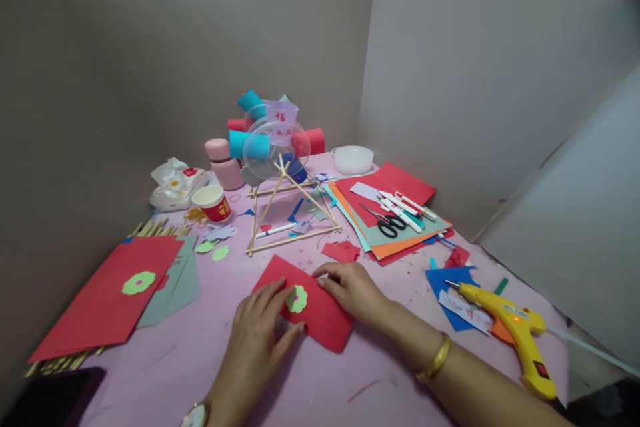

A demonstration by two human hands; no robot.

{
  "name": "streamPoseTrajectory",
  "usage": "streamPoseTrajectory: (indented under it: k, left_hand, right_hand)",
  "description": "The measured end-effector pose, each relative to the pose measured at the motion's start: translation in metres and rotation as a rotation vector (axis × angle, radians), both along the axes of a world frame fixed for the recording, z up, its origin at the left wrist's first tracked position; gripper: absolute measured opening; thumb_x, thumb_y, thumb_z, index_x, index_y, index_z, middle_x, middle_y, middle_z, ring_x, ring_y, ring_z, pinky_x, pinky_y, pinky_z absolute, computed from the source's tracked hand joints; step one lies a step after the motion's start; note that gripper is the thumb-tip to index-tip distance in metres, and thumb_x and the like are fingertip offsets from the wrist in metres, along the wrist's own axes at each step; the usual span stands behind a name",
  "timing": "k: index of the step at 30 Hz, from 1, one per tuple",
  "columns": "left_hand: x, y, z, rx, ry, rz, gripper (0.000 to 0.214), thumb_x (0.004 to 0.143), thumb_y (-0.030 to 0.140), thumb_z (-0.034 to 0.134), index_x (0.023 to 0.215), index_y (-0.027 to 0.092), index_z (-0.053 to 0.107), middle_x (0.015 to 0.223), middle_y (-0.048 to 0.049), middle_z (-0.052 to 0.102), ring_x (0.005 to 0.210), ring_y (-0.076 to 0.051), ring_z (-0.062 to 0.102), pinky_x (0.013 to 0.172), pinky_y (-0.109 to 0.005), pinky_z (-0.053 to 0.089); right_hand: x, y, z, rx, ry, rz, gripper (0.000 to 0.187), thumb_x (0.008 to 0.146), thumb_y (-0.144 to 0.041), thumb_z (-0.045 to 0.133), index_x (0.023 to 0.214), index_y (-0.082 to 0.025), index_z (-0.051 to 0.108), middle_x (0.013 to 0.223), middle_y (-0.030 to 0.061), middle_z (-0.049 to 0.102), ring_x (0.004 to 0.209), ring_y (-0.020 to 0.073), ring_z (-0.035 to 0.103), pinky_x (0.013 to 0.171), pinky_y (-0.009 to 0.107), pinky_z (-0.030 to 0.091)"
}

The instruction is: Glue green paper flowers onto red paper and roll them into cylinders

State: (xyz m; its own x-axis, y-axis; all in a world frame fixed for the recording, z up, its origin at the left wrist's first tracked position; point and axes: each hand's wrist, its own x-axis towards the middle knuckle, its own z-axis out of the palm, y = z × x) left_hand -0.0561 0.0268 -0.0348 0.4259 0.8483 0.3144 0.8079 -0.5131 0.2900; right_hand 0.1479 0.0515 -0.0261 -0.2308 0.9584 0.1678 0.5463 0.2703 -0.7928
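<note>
A piece of red paper (330, 320) lies on the table in front of me, with a light green paper flower (298, 300) on it that has a small pink centre. My left hand (263, 324) rests over the paper's left part, fingers stretched and thumb apart, the index fingertip at the flower's left edge. On the upper right part of the same paper lies my right hand (353, 290), its fingers slightly bent and apart from the thumb. Neither hand grips anything. Part of the paper's left side is hidden under my left hand.
Behind the paper stands a stick frame (295, 237) carrying a wheel of clear plastic discs (277, 150) and coloured paper rolls. A yellow glue gun (520, 327) lies right. Scissors (389, 226) and pens top a paper stack (350, 214). Red sheets (100, 300) and a phone (55, 397) are left.
</note>
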Motion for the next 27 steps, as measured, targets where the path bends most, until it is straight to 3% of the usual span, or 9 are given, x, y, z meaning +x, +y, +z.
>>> streamPoseTrajectory:
  k: [3,6,10,15,20,27]
  left_hand:
    - [-0.004,0.0,-0.002,0.02,-0.002,0.07,0.042,0.08,0.041,0.056,0.116,0.02,0.056,0.126,-0.0114,0.056,0.113,-0.029,0.052,0.092,-0.049,0.044]
    - [-0.005,0.002,-0.003,-0.008,0.016,0.118,0.038,0.082,0.039,0.053,0.114,0.021,0.057,0.121,-0.0103,0.06,0.111,-0.028,0.053,0.091,-0.048,0.043]
    - [0.0,0.005,0.002,-0.032,0.043,0.133,0.037,0.083,0.038,0.051,0.113,0.018,0.056,0.116,-0.0119,0.06,0.107,-0.028,0.053,0.09,-0.047,0.041]
    - [0.016,0.014,0.013,-0.095,0.081,0.169,0.025,0.084,0.04,0.048,0.09,0.018,0.057,0.087,-0.0084,0.062,0.081,-0.027,0.057,0.07,-0.04,0.043]
    - [0.025,0.025,0.016,-0.138,0.041,0.225,0.02,0.084,0.037,0.046,0.078,0.019,0.053,0.076,-0.0059,0.06,0.074,-0.025,0.057,0.065,-0.037,0.042]
    - [0.016,0.026,0.012,-0.185,-0.026,0.191,0.027,0.088,0.034,0.036,0.082,0.02,0.058,0.083,-0.0054,0.065,0.081,-0.023,0.06,0.071,-0.034,0.045]
  right_hand:
    - [-0.01,0.024,0.004,0.068,-0.128,0.062,0.019,0.082,-0.017,0.056,0.092,-0.022,0.071,0.091,0.0043,0.071,0.085,0.0183,0.062,0.074,0.027,0.043]
    - [-0.019,0.032,0.006,0.136,-0.234,0.026,0.021,0.086,-0.017,0.052,0.097,-0.016,0.069,0.097,0.0115,0.066,0.095,0.0235,0.056,0.08,0.033,0.041]
    - [-0.014,0.011,0.004,0.182,-0.311,0.048,0.022,0.088,-0.016,0.048,0.096,-0.015,0.068,0.092,0.0101,0.063,0.092,0.0224,0.052,0.082,0.035,0.04]
    - [0.0,-0.019,-0.006,0.175,-0.325,0.131,0.024,0.086,-0.01,0.048,0.1,-0.018,0.066,0.098,0.0081,0.063,0.093,0.0196,0.054,0.081,0.032,0.044]
    - [0.0,-0.023,-0.013,0.211,-0.314,0.101,0.027,0.086,-0.007,0.046,0.104,-0.015,0.065,0.102,0.0103,0.063,0.096,0.0214,0.054,0.083,0.035,0.044]
    - [0.0,-0.022,-0.015,0.189,-0.263,0.096,0.028,0.087,-0.009,0.045,0.106,-0.016,0.064,0.104,0.0102,0.063,0.097,0.0218,0.054,0.084,0.036,0.044]
